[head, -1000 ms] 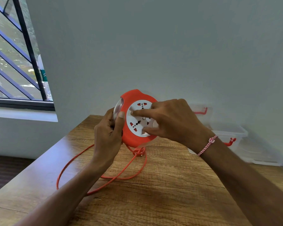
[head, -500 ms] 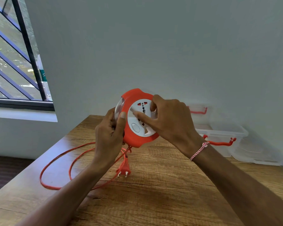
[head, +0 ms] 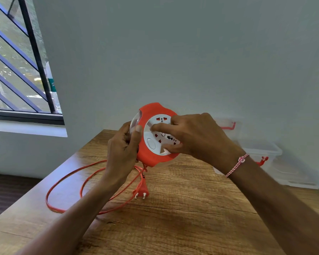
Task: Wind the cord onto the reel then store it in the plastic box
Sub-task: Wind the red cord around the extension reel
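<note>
**Reel held above table, centre of frame; cord partly unwound**

The left hand (head: 123, 150) grasps the left rim of the reel (head: 151, 158), thumb over the edge. The right hand (head: 195, 137) grips the white socket face, with forefinger and thumb curled onto it. The cord (head: 46, 199) hangs from the reel's underside and lies in loops on the table (head: 191, 208) at lower left, with the plug (head: 141, 192) resting below the reel. The plastic box (head: 261, 150) stands at right, against the wall.

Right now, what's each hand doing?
Left hand: grips the reel by its rim.
Right hand: finger and thumb pinch the reel's white dial.
</note>
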